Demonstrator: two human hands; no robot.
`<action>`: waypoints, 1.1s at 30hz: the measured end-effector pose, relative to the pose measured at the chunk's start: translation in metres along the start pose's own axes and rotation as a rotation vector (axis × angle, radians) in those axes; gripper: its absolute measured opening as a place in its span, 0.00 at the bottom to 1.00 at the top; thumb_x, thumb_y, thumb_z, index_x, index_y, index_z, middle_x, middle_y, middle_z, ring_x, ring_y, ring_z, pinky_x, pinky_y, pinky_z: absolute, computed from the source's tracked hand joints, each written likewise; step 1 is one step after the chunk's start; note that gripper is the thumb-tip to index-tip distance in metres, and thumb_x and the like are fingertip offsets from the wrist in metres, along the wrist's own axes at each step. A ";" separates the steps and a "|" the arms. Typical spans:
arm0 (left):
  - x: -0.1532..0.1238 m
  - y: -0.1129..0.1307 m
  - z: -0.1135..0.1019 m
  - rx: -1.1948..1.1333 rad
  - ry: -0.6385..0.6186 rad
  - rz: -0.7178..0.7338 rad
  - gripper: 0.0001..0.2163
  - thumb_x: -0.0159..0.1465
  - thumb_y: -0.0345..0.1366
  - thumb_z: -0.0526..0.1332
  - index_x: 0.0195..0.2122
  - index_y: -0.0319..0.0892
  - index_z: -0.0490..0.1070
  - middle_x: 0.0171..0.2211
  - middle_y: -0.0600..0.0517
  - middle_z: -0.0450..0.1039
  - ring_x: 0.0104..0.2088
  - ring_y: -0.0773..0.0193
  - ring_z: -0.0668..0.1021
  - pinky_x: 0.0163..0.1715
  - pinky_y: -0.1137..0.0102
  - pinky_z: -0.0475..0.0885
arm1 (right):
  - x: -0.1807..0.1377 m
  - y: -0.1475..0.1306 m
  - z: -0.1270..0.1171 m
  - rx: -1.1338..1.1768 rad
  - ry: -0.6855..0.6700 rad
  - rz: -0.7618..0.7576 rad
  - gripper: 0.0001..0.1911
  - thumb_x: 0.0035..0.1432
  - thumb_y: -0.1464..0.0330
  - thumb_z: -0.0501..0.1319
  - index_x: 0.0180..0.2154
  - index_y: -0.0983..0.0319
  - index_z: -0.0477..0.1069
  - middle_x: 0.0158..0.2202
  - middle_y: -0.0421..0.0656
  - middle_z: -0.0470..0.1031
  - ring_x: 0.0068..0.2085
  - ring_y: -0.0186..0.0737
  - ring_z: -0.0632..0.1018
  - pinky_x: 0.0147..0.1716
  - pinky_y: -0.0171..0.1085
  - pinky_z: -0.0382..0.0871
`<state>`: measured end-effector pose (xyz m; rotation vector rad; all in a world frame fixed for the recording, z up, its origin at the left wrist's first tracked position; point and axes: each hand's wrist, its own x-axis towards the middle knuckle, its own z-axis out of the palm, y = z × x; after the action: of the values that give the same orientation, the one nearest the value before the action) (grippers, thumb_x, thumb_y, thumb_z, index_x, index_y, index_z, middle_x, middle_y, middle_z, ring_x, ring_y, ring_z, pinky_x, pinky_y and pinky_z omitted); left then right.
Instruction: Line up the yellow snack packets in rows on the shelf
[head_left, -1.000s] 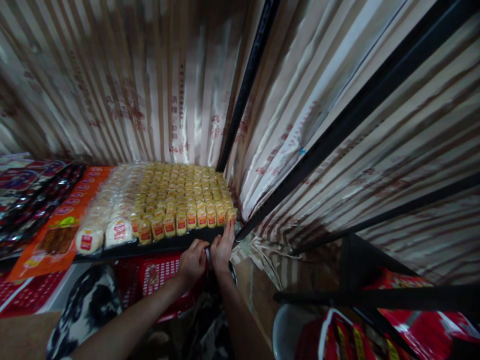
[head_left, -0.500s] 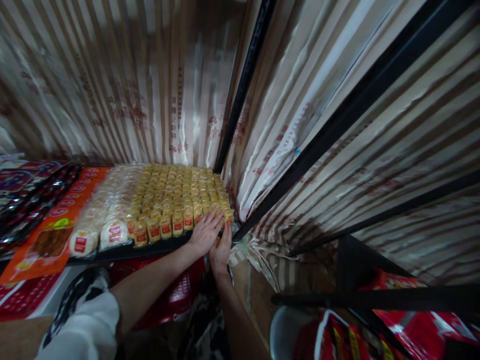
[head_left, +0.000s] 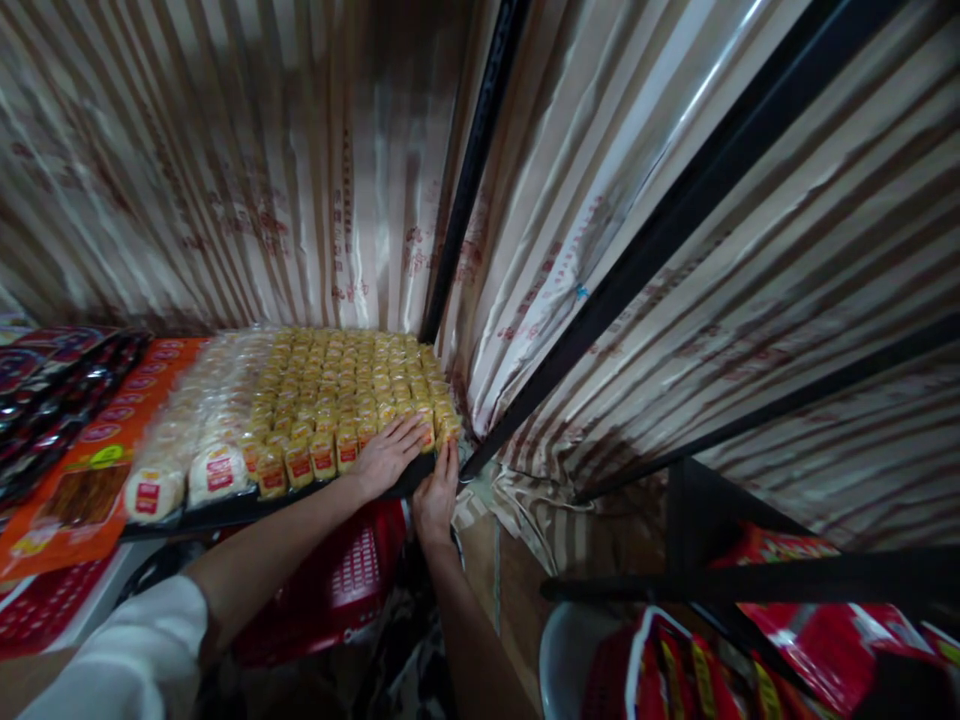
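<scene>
Small yellow-wrapped snack packets (head_left: pixel 322 375) stand in tight rows on a black shelf (head_left: pixel 217 515), red labels facing me along the front. My left hand (head_left: pixel 390 455) lies flat over the front packets near the right end, fingers stretched out. Close beside it, my right hand (head_left: pixel 436 500) points upward, its straight fingertips touching the front of the corner packet (head_left: pixel 448 425). Neither hand is wrapped round a packet. The right thumb is partly hidden.
White round packaged cakes (head_left: pixel 217 470) and an orange snack bag (head_left: pixel 71 500) sit farther left, then dark shiny packs (head_left: pixel 67 400). Black rack posts (head_left: pixel 480 170) and striped curtains surround the shelf. A red basket (head_left: pixel 330 590) is below; red bags (head_left: pixel 840 640) lie lower right.
The left hand has slid left across the packet fronts, away from the right hand. The right hand stays at the corner. The view has shifted slightly.
</scene>
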<state>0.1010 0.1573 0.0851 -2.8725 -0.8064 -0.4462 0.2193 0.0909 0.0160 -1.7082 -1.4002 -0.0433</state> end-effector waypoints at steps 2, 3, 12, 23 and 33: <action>0.000 0.001 0.000 -0.013 0.002 -0.002 0.17 0.65 0.31 0.50 0.54 0.40 0.64 0.62 0.50 0.57 0.65 0.60 0.51 0.62 0.60 0.51 | 0.000 0.001 0.000 -0.009 0.003 -0.014 0.38 0.51 0.83 0.43 0.64 0.66 0.41 0.65 0.54 0.47 0.65 0.45 0.50 0.59 0.51 0.55; 0.001 0.001 0.000 -0.017 0.001 -0.008 0.17 0.65 0.31 0.49 0.54 0.40 0.64 0.62 0.49 0.57 0.65 0.60 0.52 0.62 0.60 0.50 | 0.000 0.001 0.001 -0.015 0.003 -0.027 0.38 0.51 0.83 0.43 0.64 0.66 0.41 0.65 0.54 0.46 0.65 0.45 0.49 0.60 0.52 0.55; 0.006 0.009 0.002 -0.023 -0.032 -0.044 0.19 0.65 0.30 0.49 0.58 0.37 0.60 0.62 0.46 0.57 0.65 0.56 0.50 0.62 0.57 0.49 | 0.001 0.003 -0.001 -0.057 -0.029 -0.075 0.35 0.54 0.81 0.44 0.64 0.68 0.43 0.64 0.56 0.49 0.65 0.46 0.50 0.59 0.53 0.56; 0.006 0.001 -0.001 -0.077 0.016 -0.015 0.16 0.63 0.30 0.51 0.51 0.39 0.67 0.60 0.49 0.61 0.64 0.57 0.52 0.62 0.58 0.49 | 0.002 -0.003 -0.004 -0.090 -0.044 -0.080 0.36 0.53 0.81 0.45 0.64 0.67 0.44 0.64 0.55 0.49 0.65 0.48 0.51 0.58 0.53 0.57; 0.005 0.008 0.002 -0.091 0.021 -0.038 0.18 0.64 0.31 0.50 0.55 0.38 0.64 0.62 0.47 0.56 0.65 0.57 0.51 0.63 0.57 0.48 | 0.003 -0.005 -0.005 -0.020 -0.027 -0.034 0.34 0.52 0.81 0.44 0.62 0.68 0.49 0.62 0.56 0.52 0.63 0.46 0.54 0.58 0.52 0.57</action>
<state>0.1096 0.1534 0.0843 -2.9348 -0.8598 -0.5303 0.2182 0.0900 0.0236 -1.7068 -1.4533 -0.0529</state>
